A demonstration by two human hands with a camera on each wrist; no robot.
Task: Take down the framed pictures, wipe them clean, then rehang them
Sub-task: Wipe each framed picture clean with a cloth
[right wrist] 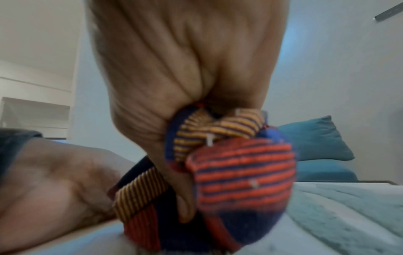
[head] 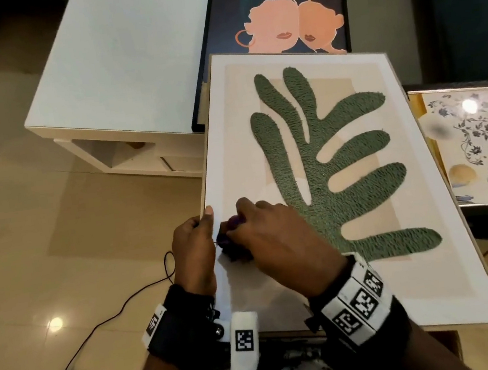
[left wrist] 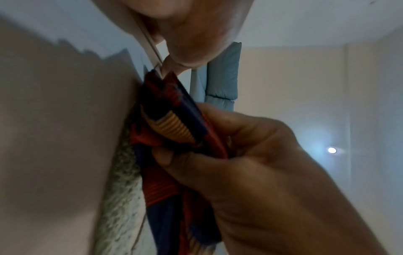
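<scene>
Head view: we are wiping the leaf picture [head: 329, 179], which is lying tilted across the bench [head: 115, 62]. Our left hand [head: 194, 250] is gripping its near-left edge while our right hand [head: 277, 236] is clutching the striped cloth [head: 231, 239]; next, we should probably sweep it across the glass.

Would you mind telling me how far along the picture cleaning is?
Done: three framed pictures are down, lying flat. In hand: the left hand grips the leaf picture's edge while the right hand rubs a bunched striped cloth on its near corner. Left: whether the faces picture and floral picture are wiped is unclear; nothing is rehung.
</scene>
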